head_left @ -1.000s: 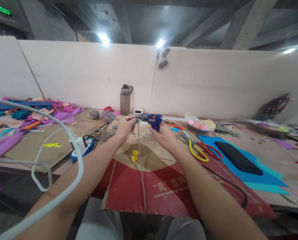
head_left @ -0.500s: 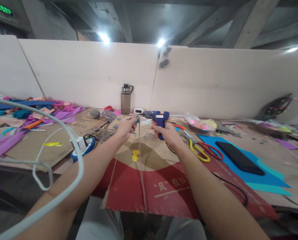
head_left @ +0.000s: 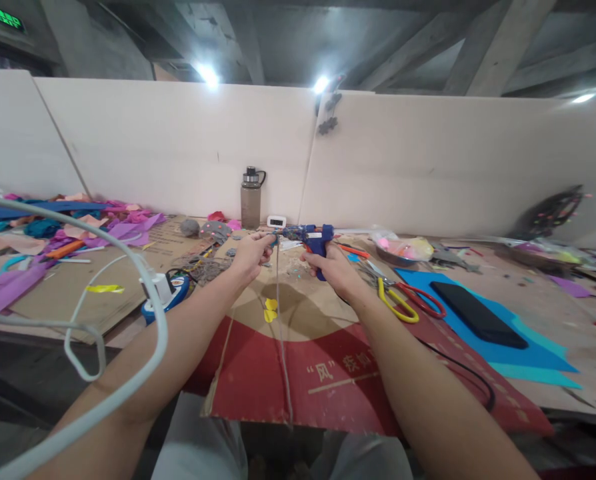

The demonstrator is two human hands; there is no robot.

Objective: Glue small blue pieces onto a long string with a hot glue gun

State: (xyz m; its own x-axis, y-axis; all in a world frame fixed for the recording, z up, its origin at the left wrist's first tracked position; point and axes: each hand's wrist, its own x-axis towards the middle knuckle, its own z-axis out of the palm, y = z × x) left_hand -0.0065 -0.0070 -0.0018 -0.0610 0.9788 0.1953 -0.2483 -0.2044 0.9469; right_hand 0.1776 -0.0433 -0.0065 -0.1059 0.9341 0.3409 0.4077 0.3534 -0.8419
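Note:
My right hand [head_left: 325, 262] is wrapped round the handle of a blue glue gun [head_left: 317, 241], whose nozzle points left. Its tip is close to the fingertips of my left hand [head_left: 253, 255], which pinch a small teal piece [head_left: 275, 239]. A thin grey cord [head_left: 281, 333] hangs down from near those fingertips across the red and brown cardboard [head_left: 258, 380]. Two small yellow pieces [head_left: 271, 310] lie on the cardboard just left of the cord. Whether the nozzle touches the teal piece is too small to tell.
Scissors with yellow and red handles [head_left: 398, 300] and a black phone [head_left: 478, 315] lie at the right. A bottle [head_left: 251, 200] stands at the back. A white cable [head_left: 153, 293] loops across the left foreground, near a blue-and-white power adapter [head_left: 165, 297].
The glue gun, in my right hand, has shifted slightly left and its nozzle is nearer my left fingertips. My left hand has hardly moved.

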